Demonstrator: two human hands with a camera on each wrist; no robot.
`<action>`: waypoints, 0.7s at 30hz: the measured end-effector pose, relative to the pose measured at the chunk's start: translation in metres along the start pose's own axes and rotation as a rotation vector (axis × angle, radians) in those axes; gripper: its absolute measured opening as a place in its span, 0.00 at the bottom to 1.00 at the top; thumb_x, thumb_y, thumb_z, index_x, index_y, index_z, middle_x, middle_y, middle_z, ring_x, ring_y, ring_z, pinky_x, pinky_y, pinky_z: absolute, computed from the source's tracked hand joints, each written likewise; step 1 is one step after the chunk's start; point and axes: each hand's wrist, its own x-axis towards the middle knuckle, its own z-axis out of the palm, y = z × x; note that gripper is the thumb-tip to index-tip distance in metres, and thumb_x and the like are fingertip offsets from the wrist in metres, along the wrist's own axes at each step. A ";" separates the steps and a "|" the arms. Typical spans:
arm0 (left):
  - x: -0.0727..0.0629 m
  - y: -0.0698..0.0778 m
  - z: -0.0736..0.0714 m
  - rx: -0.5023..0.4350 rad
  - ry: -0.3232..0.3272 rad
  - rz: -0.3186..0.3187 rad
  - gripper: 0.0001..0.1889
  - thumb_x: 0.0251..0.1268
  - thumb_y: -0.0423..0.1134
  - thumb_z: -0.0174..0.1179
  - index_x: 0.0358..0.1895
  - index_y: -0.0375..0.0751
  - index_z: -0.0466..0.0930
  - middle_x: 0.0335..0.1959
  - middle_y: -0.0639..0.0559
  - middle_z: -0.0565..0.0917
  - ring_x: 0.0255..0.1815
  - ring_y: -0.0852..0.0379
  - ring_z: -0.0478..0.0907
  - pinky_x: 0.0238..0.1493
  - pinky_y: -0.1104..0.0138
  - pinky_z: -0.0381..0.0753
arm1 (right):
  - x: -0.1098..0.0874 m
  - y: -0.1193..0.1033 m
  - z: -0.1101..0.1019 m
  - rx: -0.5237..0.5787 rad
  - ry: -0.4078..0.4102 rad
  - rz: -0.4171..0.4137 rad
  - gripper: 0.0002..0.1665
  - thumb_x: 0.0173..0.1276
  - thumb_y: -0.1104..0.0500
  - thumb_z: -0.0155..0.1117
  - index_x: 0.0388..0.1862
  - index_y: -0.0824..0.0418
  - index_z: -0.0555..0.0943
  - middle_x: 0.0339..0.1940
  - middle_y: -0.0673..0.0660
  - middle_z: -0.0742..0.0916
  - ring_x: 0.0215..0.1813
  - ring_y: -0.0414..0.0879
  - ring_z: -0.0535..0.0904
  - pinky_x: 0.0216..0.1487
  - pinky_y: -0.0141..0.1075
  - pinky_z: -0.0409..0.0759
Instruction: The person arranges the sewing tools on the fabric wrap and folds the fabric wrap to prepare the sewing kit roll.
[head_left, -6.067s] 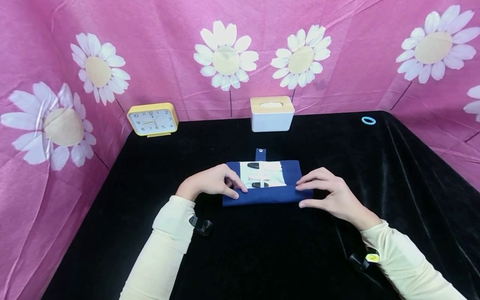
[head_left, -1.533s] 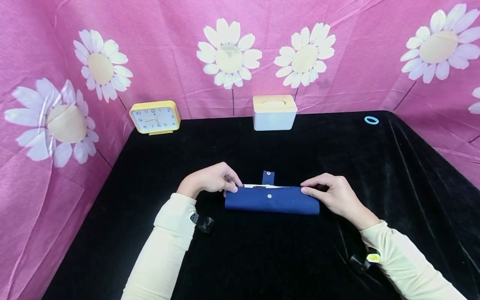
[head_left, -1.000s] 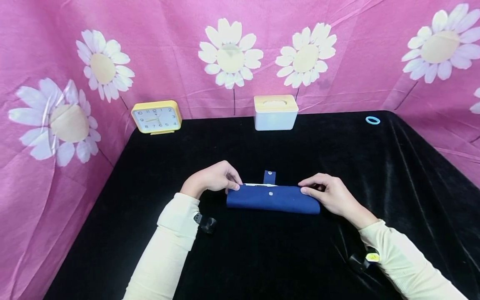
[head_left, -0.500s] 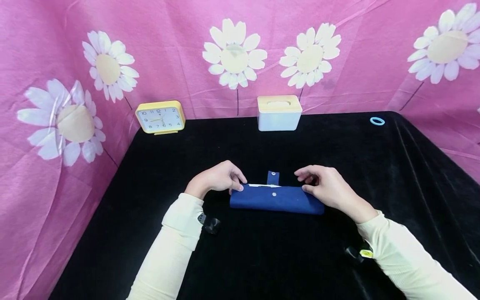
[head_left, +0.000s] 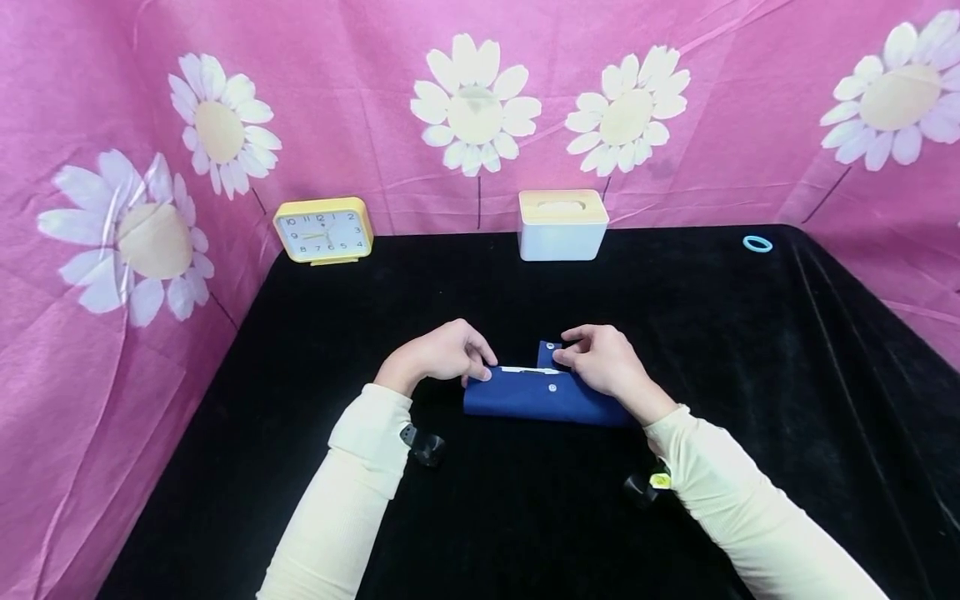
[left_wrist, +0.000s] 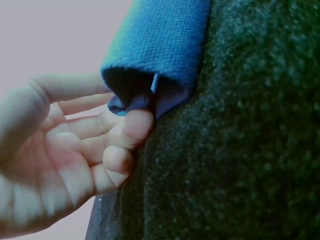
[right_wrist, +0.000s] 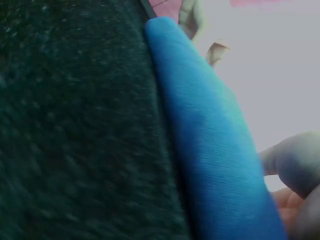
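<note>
A dark blue fabric roll-up case (head_left: pixel 525 398) lies folded on the black cloth, with a metal snap on its front and a thin white strip of lining along its far edge. Behind it a short blue strap (head_left: pixel 546 355) with a snap sticks up. My left hand (head_left: pixel 448 354) pinches the case's left end between thumb and fingers; the left wrist view shows the open end of the fold (left_wrist: pixel 157 40) beside the fingertips. My right hand (head_left: pixel 606 362) reaches over the case's right part, thumb and index finger apart at the strap's right edge.
A yellow alarm clock (head_left: pixel 324 232) stands at the back left of the black-covered table (head_left: pixel 510 517). Further along the back edge are a white tissue box (head_left: pixel 562 237) with a wooden lid and a light blue ring (head_left: pixel 757 244). A pink daisy-print curtain (head_left: pixel 337 108) hangs behind.
The case's near part has been folded up over the white inside with its tools. My right hand has let go of the right end and moved left to the strap; the left stays on its end.
</note>
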 end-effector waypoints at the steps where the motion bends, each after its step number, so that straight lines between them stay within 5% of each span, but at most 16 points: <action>1: 0.000 0.000 0.000 -0.001 0.001 0.004 0.11 0.61 0.30 0.68 0.47 0.33 0.87 0.20 0.52 0.83 0.20 0.59 0.78 0.37 0.70 0.77 | 0.000 0.001 0.002 0.018 0.017 -0.007 0.23 0.67 0.56 0.68 0.57 0.67 0.83 0.38 0.58 0.92 0.41 0.47 0.87 0.53 0.45 0.78; 10: 0.001 -0.002 0.001 -0.029 0.006 0.008 0.10 0.61 0.29 0.68 0.46 0.32 0.87 0.21 0.52 0.84 0.19 0.59 0.78 0.36 0.70 0.77 | -0.001 0.016 0.010 0.238 0.081 -0.088 0.19 0.65 0.60 0.72 0.54 0.64 0.86 0.38 0.60 0.92 0.32 0.34 0.83 0.38 0.27 0.77; 21: 0.005 -0.005 0.003 -0.054 0.016 -0.001 0.10 0.61 0.29 0.68 0.45 0.32 0.87 0.22 0.51 0.85 0.18 0.60 0.77 0.35 0.70 0.77 | -0.004 0.029 0.009 0.431 0.033 -0.163 0.17 0.65 0.58 0.73 0.51 0.61 0.87 0.34 0.49 0.91 0.30 0.37 0.82 0.30 0.30 0.78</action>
